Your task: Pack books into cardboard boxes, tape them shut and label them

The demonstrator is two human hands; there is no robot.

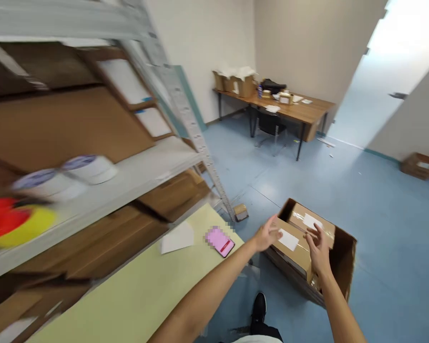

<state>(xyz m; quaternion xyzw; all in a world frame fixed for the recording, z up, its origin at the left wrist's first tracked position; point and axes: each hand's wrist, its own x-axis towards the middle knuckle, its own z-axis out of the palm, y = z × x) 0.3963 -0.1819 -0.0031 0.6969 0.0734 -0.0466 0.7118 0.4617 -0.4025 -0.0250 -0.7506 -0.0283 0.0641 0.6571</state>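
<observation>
— How far along is it?
— The near box (301, 259) and far box (327, 227) already sit inside the big box (345, 255); I'd judge there's room left in it.
— Hands?
— Left hand (265, 236) and right hand (319, 250) are over the big box, fingers apart, gripping nothing; whether they touch the near box, I can't tell.
— Looks?
— Brown, taped, white labels (289, 239) on top.

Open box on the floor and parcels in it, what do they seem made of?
The open box looks like matte brown cardboard, with thick, plain edges. The parcels look like similar cardboard, with straight folded edges; their glossy strips are probably clear plastic tape, and the flat white labels likely paper.
</observation>
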